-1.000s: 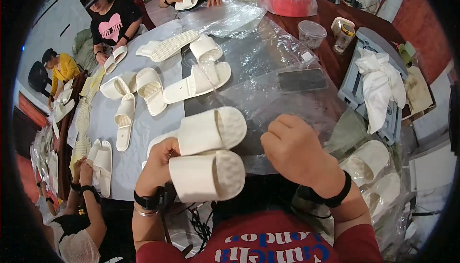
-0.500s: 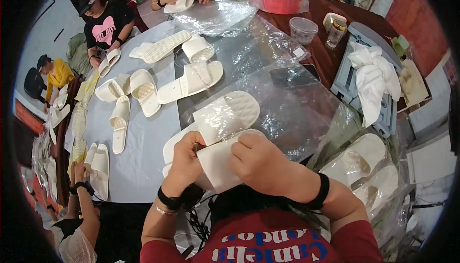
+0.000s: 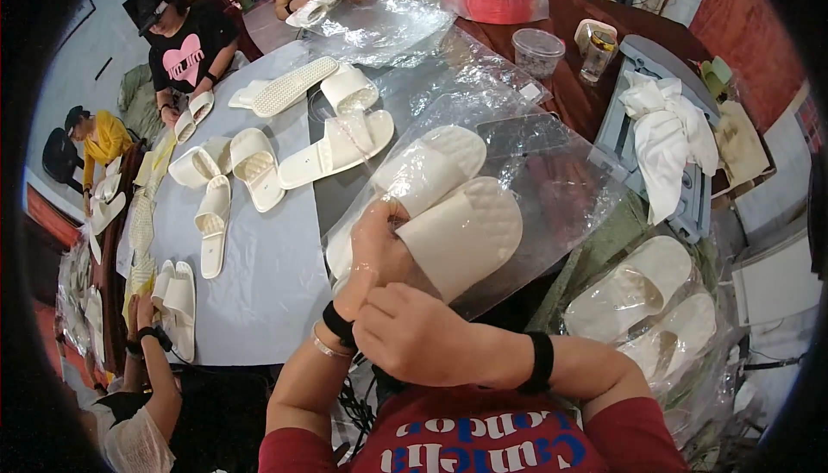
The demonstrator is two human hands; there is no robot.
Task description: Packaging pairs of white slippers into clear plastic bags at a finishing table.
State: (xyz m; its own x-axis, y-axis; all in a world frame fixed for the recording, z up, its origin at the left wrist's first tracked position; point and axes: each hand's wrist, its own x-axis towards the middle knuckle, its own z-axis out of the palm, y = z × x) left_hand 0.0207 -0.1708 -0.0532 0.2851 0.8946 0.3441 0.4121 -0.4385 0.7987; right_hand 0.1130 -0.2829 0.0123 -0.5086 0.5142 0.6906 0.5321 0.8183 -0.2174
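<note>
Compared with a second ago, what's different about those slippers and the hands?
The pair of white slippers, bare then, has moved right and away from the body, into the clear plastic bag. The left hand went with it, keeping its grip. The right hand came left to the left wrist; whether it pinches the bag is unclear. The loose slippers on the table stayed put.

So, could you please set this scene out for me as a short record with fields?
Left hand: grips a pair of white slippers
Right hand: curled near the left one; its hold is unclear
Clear bag: around that pair
Table: bears loose slippers
Far right: white cloth on a blue-grey case
Across: person in black, handling slippers
</note>
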